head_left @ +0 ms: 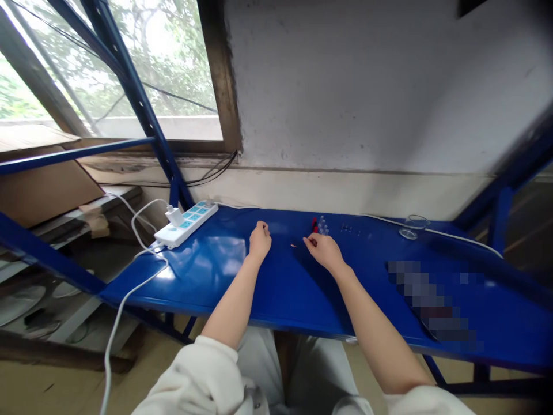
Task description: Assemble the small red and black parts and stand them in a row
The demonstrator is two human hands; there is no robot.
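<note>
My left hand (260,242) is just above the blue table (276,276), its fingers curled closed. Whatever it may hold is hidden. To the right, my right hand (325,249) is closed in a pinch over the table; a small dark spot shows at its fingers, too small to name. Just beyond that hand lie a red object (315,225), partly covered, and a clear plastic strip with several knobs (322,225). Several tiny dark pieces (345,228) lie further right.
A white power strip (188,223) with a plugged-in adapter (174,215) sits at the left, its cable hanging over the edge. At the right are a clear glass dish (408,233), a white cable (458,237) and a blurred-out dark object (432,302). Blue posts (151,127) frame the table.
</note>
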